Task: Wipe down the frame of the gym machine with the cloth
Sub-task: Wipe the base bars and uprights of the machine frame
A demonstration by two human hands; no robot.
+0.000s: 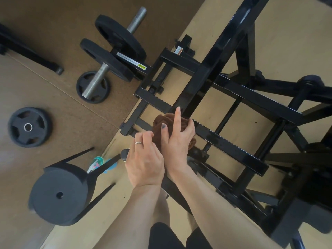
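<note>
— What's nearest in the head view?
— The left hand [145, 162], ringed fingers pinching the bunched brown cloth [161, 127] at its near edge.
— And the other?
— The right hand [177, 141] grips the cloth from above, forefinger straight, pressing it onto a glossy black steel machine frame [231, 141] bar.

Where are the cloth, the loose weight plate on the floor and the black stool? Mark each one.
cloth [159, 125], head view, on the brown folds left of the right thumb.
loose weight plate [29, 127], head view, near its centre hole.
black stool [58, 194], head view, on the round seat top.
</note>
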